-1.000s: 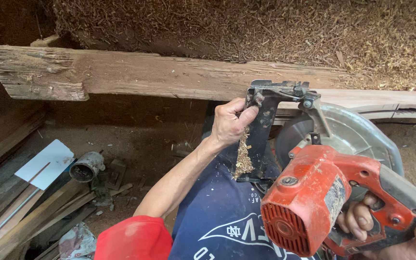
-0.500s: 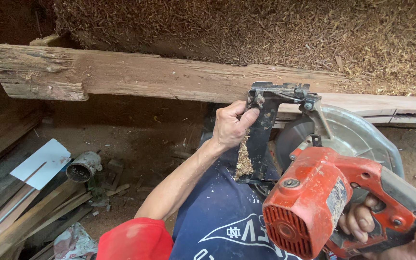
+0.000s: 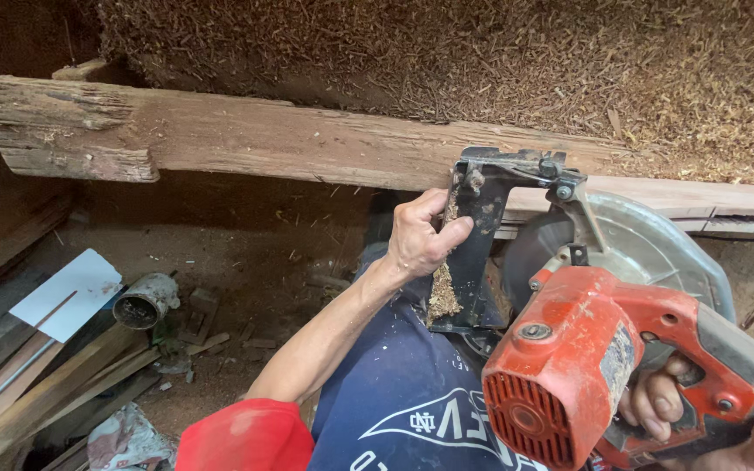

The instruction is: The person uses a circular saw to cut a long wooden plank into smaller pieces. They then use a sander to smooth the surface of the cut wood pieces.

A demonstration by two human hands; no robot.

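A red circular saw (image 3: 569, 375) with a silver blade guard (image 3: 647, 249) is tilted up against a long weathered wooden beam (image 3: 263, 144). My left hand (image 3: 419, 237) is shut on the edge of the saw's dark base plate (image 3: 475, 262), which has sawdust stuck to it. My right hand (image 3: 656, 408) is wrapped around the saw's red and grey handle at the bottom right, partly hidden by it. A blue printed shirt (image 3: 403, 410) and something red (image 3: 242, 436) lie below my left arm.
A heap of sawdust and wood shavings (image 3: 499, 61) rises behind the beam. At the lower left lie several planks (image 3: 41, 388), a white sheet (image 3: 67, 292), a metal can (image 3: 143, 301) and crumpled paper (image 3: 124, 436) on the dirt floor.
The view has drifted slightly. Both hands keep their grip on the saw, which stays against the beam.
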